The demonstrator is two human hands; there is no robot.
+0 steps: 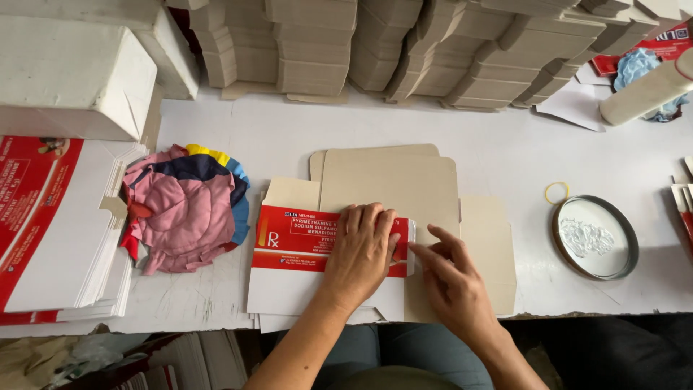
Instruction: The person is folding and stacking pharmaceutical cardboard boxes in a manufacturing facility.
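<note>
Pressing flat on red carton (303, 242): left grip (361, 249)

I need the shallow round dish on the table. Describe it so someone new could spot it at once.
On the white table, look right of the right hand and the flat carton blanks. The round metal dish lies there, dark-rimmed, with a white smear inside. A yellow rubber band lies just beyond its upper left edge; nothing else nearby is round.

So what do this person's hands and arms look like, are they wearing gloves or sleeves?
No gloves: the left hand and right hand are bare, with short, unpainted nails. Both forearms are uncovered as far as the picture shows, with no sleeves, watch, rings or bracelets to be seen.
</note>
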